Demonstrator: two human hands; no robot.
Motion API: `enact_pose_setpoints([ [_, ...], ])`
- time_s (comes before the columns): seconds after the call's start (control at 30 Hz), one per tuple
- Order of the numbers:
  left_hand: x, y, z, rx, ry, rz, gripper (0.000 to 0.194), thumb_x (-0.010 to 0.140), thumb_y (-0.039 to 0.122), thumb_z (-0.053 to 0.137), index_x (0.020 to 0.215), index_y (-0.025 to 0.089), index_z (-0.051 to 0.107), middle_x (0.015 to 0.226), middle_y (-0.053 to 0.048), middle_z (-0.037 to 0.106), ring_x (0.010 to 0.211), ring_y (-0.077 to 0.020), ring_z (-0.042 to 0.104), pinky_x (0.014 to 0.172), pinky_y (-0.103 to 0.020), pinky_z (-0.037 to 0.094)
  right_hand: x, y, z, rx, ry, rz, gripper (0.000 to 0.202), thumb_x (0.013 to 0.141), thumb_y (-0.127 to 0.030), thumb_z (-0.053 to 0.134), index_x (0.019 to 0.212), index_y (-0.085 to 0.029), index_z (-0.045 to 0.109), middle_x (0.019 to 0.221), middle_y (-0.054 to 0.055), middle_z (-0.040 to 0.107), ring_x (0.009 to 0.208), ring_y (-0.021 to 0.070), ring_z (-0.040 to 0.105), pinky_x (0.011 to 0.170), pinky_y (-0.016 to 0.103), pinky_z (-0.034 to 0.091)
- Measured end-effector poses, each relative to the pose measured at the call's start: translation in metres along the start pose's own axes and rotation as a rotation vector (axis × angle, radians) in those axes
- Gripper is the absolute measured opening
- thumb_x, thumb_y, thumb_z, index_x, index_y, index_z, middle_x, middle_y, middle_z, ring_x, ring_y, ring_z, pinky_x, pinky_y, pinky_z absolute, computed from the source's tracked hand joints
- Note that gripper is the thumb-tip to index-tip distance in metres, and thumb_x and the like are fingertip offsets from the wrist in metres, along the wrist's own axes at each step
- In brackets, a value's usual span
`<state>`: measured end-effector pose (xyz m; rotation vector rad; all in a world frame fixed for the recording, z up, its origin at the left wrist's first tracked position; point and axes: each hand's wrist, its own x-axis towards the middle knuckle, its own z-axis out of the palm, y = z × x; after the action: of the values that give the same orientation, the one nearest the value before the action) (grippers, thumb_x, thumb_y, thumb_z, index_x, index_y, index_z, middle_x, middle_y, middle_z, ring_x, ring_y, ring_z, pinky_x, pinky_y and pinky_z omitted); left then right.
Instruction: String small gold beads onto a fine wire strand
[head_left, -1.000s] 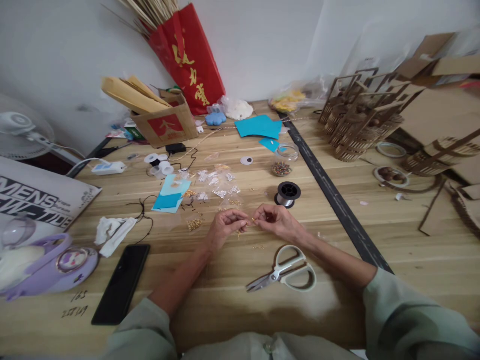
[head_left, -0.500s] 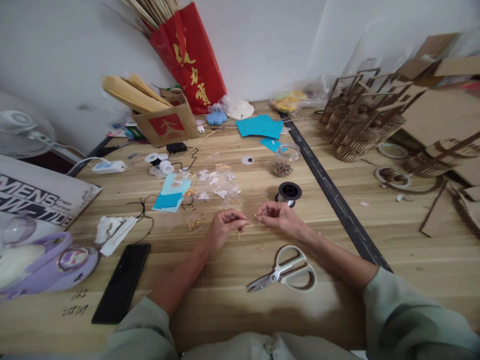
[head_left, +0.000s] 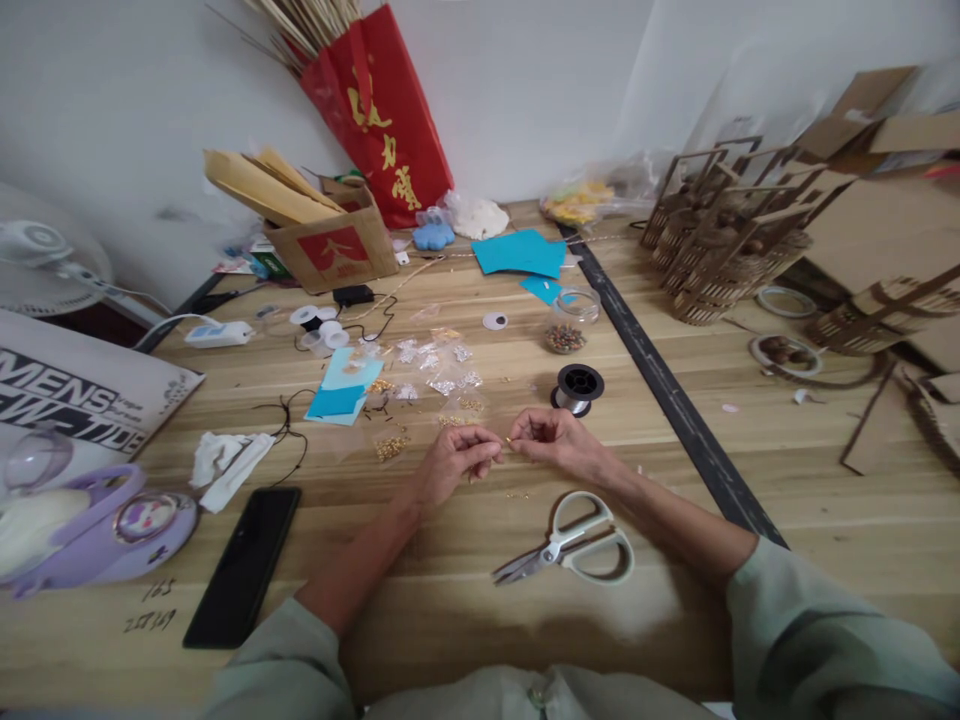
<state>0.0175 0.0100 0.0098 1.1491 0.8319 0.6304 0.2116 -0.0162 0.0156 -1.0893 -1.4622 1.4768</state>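
Observation:
Above the middle of the table my left hand (head_left: pixel 459 458) and my right hand (head_left: pixel 555 440) meet almost fingertip to fingertip. A small gold bead (head_left: pixel 508 441) shows at the pinched fingertips of my right hand. My left thumb and forefinger are also pressed together; what lies between them is too small to make out. Just behind my right hand stands a black spool of clear thread (head_left: pixel 577 388). White-handled scissors (head_left: pixel 555 548) lie partly spread nearer my body. Some tiny gold pieces (head_left: pixel 517 495) rest on the wood below my hands.
Gold beads (head_left: pixel 391 448) and small bags of silvery pieces (head_left: pixel 444 368) lie left of and behind my hands. A jar of coloured beads (head_left: pixel 567 335) stands behind the spool. A black phone (head_left: pixel 241 568) lies at left, and wooden baskets (head_left: pixel 701 285) stand at right.
My left fingertips have come closer to my right ones. The gold piece that hung below my left hand is now hidden from view. The table things have stayed put.

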Motion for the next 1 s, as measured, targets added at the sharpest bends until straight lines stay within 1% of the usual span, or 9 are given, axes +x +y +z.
enact_pose_setpoints([
  [0.07, -0.001, 0.002, 0.003, 0.019, 0.027, -0.009, 0.025, 0.068, 0.034, 0.072, 0.077, 0.011, 0.066, 0.065, -0.002, 0.065, 0.043, -0.0043, 0.047, 0.039, -0.016, 0.033, -0.002, -0.001, 0.001, -0.056, 0.013, -0.023, 0.025, 0.075, -0.036, 0.066, 0.077, -0.013, 0.058, 0.056, -0.005, 0.044, 0.049, 0.0058, 0.035, 0.046, 0.020, 0.025],
  [0.17, -0.003, 0.005, 0.006, 0.046, 0.061, 0.002, 0.026, 0.067, 0.035, 0.072, 0.075, 0.012, 0.065, 0.064, -0.001, 0.064, 0.043, -0.0044, 0.047, 0.038, -0.016, 0.032, -0.004, -0.003, 0.002, -0.207, 0.046, -0.071, 0.017, 0.078, -0.030, 0.062, 0.078, -0.013, 0.058, 0.056, -0.005, 0.045, 0.050, 0.0064, 0.037, 0.046, 0.020, 0.027],
  [0.3, -0.005, 0.007, 0.009, 0.101, 0.080, 0.018, 0.025, 0.068, 0.037, 0.071, 0.070, 0.012, 0.065, 0.053, 0.002, 0.058, 0.041, -0.0044, 0.044, 0.038, -0.016, 0.032, -0.006, -0.003, 0.003, -0.426, 0.076, -0.152, 0.008, 0.079, -0.022, 0.058, 0.080, -0.014, 0.059, 0.059, -0.003, 0.050, 0.052, 0.0074, 0.043, 0.048, 0.019, 0.032],
  [0.43, -0.005, 0.007, 0.011, 0.144, 0.094, 0.055, 0.027, 0.069, 0.038, 0.070, 0.067, 0.012, 0.064, 0.047, 0.003, 0.054, 0.039, -0.0049, 0.043, 0.038, -0.017, 0.032, -0.008, -0.006, 0.005, -0.570, 0.108, -0.264, 0.004, 0.079, -0.018, 0.057, 0.079, -0.014, 0.059, 0.063, -0.001, 0.054, 0.055, 0.0083, 0.046, 0.052, 0.019, 0.035],
  [0.53, -0.003, 0.006, 0.012, 0.160, 0.091, 0.068, 0.029, 0.068, 0.040, 0.070, 0.066, 0.012, 0.065, 0.046, 0.003, 0.054, 0.040, -0.0056, 0.044, 0.038, -0.017, 0.034, -0.010, -0.013, 0.008, -0.647, 0.097, -0.332, 0.007, 0.082, -0.018, 0.054, 0.076, -0.015, 0.058, 0.064, -0.001, 0.053, 0.055, 0.0086, 0.046, 0.052, 0.019, 0.035],
  [0.63, -0.003, 0.005, 0.013, 0.167, 0.084, 0.064, 0.031, 0.067, 0.042, 0.070, 0.066, 0.011, 0.064, 0.048, 0.002, 0.056, 0.041, -0.0061, 0.046, 0.040, -0.018, 0.037, -0.012, -0.018, 0.010, -0.716, 0.084, -0.367, 0.013, 0.085, -0.021, 0.053, 0.074, -0.015, 0.056, 0.064, 0.000, 0.052, 0.054, 0.0090, 0.045, 0.052, 0.020, 0.034],
  [0.77, -0.003, 0.004, 0.012, 0.144, 0.056, 0.051, 0.032, 0.067, 0.043, 0.070, 0.067, 0.011, 0.065, 0.049, 0.002, 0.057, 0.042, -0.0064, 0.047, 0.042, -0.018, 0.038, -0.014, -0.016, 0.010, -0.796, 0.065, -0.410, 0.014, 0.087, -0.022, 0.050, 0.075, -0.016, 0.054, 0.067, 0.001, 0.054, 0.057, 0.0101, 0.047, 0.055, 0.022, 0.033],
  [0.9, -0.003, 0.003, 0.011, 0.124, 0.046, 0.042, 0.030, 0.067, 0.041, 0.071, 0.067, 0.011, 0.064, 0.049, 0.001, 0.056, 0.043, -0.0066, 0.048, 0.043, -0.018, 0.039, -0.014, -0.014, 0.010, -0.835, 0.035, -0.414, 0.012, 0.088, -0.022, 0.049, 0.078, -0.017, 0.055, 0.071, 0.003, 0.056, 0.061, 0.0119, 0.051, 0.058, 0.023, 0.034],
  [1.0, -0.003, 0.002, 0.011, 0.105, 0.058, 0.039, 0.029, 0.067, 0.039, 0.072, 0.067, 0.011, 0.064, 0.055, 0.000, 0.060, 0.045, -0.0068, 0.049, 0.043, -0.018, 0.040, -0.014, -0.014, 0.009, -0.836, 0.040, -0.386, 0.014, 0.089, -0.024, 0.049, 0.078, -0.017, 0.055, 0.070, 0.003, 0.056, 0.060, 0.0120, 0.050, 0.056, 0.023, 0.034],
])
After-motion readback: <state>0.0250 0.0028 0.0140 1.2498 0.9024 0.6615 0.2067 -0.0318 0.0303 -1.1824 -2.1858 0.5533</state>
